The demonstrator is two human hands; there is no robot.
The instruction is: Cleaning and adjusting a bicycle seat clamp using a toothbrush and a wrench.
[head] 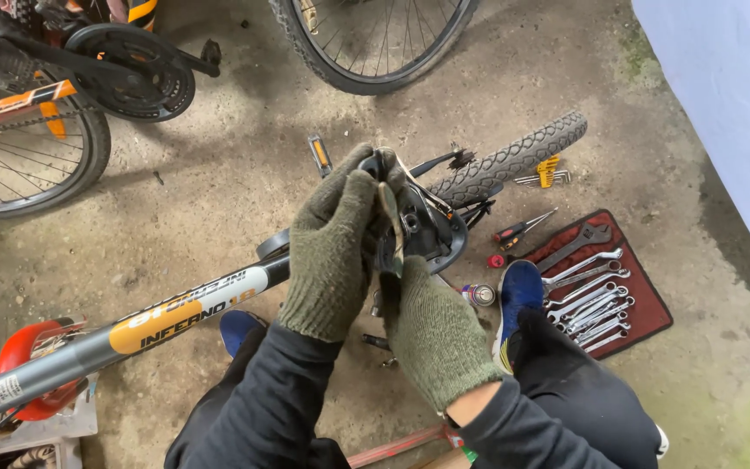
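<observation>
1. On the concrete floor [219, 174], a red wrench roll [605, 282] lies right of the person's blue shoe [518, 291]; a small tyre [509, 161] lies beyond.
2. Left hand [332, 252] and right hand [431, 334], gloved, are closed around the black crank assembly [418, 226], held between them.
3. The grey frame tube [132, 334] runs lower-left from it.

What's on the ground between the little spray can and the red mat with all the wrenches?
In the head view, the person's blue shoe lies between the small spray can and the red mat of wrenches.
</observation>
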